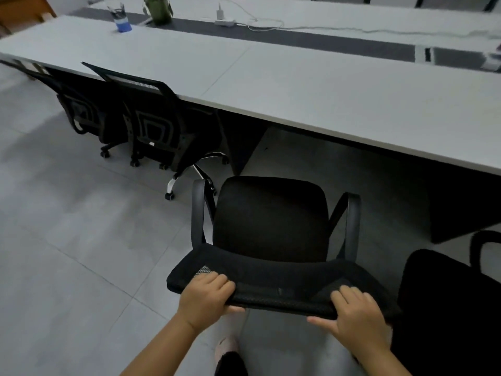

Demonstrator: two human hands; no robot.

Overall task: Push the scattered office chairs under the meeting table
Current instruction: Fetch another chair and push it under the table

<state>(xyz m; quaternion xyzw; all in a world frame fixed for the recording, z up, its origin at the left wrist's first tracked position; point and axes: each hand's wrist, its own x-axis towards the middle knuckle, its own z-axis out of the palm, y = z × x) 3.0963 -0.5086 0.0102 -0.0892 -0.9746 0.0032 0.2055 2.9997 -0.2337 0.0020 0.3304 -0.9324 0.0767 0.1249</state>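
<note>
Both hands, the left hand and the right hand, grasp the top edge of the office chair, which stands on the floor just short of the tabletop, seat facing it. An uneven push could swing it so an armrest strikes the tabletop edge. Four chairs are counted: two pushed in, this one, and another at right.
</note>
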